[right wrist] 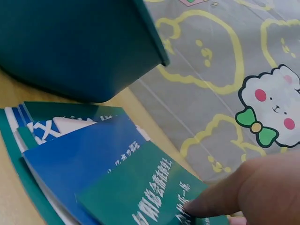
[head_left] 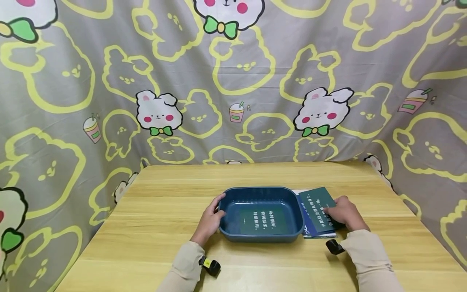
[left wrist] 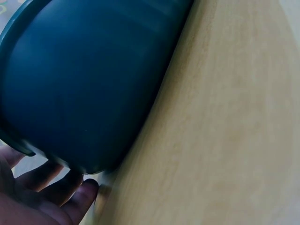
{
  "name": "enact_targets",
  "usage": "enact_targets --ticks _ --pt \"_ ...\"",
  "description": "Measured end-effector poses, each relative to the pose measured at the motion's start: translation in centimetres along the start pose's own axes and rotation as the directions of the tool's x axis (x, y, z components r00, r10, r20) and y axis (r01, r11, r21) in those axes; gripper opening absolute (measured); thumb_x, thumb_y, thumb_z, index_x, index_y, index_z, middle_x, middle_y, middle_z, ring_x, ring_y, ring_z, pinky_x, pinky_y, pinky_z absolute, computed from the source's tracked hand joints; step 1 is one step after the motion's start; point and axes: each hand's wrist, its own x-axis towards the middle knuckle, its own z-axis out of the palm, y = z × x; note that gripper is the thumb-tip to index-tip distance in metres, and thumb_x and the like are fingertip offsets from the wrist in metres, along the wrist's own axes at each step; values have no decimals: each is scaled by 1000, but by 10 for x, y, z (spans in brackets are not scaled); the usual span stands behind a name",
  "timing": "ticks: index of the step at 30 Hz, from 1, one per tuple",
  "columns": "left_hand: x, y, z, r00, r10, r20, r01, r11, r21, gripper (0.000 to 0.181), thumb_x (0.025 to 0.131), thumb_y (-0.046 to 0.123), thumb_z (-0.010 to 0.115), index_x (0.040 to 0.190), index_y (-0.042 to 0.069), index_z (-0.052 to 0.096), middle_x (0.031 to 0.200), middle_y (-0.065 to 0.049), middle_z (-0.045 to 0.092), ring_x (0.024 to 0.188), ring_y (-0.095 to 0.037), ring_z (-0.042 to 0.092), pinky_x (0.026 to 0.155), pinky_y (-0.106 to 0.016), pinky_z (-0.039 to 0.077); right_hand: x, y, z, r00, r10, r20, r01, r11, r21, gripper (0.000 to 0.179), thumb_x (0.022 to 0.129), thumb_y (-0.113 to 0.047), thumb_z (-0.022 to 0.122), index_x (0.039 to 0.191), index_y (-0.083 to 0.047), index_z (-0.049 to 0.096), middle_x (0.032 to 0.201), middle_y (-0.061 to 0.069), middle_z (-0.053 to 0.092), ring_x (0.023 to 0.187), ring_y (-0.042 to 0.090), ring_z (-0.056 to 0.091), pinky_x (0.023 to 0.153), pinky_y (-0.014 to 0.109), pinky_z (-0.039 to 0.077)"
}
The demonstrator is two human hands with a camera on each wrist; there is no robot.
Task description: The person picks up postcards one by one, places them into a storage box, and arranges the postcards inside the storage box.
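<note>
Both forearms [head_left: 372,259] reach forward, the left hand [head_left: 211,219] gripping, the right hand [head_left: 345,213] pinching.

blue card [right wrist: 77,161]: partly under green card [right wrist: 136,185] | basin [left wrist: 93,79]: cropped, wrist views | small print [head_left: 244,221] inside: illegible

Basin card [head_left: 255,221]: “特别温柔”, pile card [head_left: 315,210]: “夕阳总会”

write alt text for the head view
A person's left hand grips a dark blue rectangular basin holding a green printed card; beside it, the right hand pinches another green card overlapping a blue card. Behind the pale wooden table hangs grey cartoon-rabbit fabric.
</note>
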Motion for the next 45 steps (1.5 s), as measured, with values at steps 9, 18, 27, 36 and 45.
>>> enact_targets --ticks 9,18,27,36,45 --pt "7 10 3 1000 -4 9 4 1000 -12 56 94 3 48 146 21 44 154 -14 32 136 -44 32 104 -58 34 0 -5 -19 998 -19 -64 26 994 102 45 85 -11 51 117 20 45 95 25 53 80 30 55 61 33 49" --pt "5 15 1 1000 -13 1 13 1000 -17 56 92 -3 48 145 12 45 152 -20 32 135 -47 32 105 -59 31 0 -11 -21 994 -8 -112 23 991 135 48 89 -12 52 123 19 41 97 24 53 79 27 56 59 30 49" --pt "0 6 0 1000 -7 -9 7 1000 -19 56 92 1 49 146 18 45 154 -15 31 139 -42 28 107 -58 28 -3 -9 -17 991 -24 -134 44 988 150 51 90 -12 50 127 19 37 99 25 56 77 24 59 59 29 49" --pt "2 3 0 1000 -11 -8 11 1000 -6 56 92 0 48 145 17 45 154 -15 32 138 -43 29 107 -58 29 -5 -13 -18 984 -41 -173 68 985 156 53 93 -14 49 131 18 31 94 21 48 82 29 53 61 31 46" --pt "1 3 0 1000 -5 -5 5 1000 -10 56 92 0 49 146 16 44 154 -15 31 139 -42 29 108 -58 28 -13 -18 -19 972 -66 -224 111 975 191 52 94 -13 49 133 14 29 97 21 43 81 28 48 60 33 43"
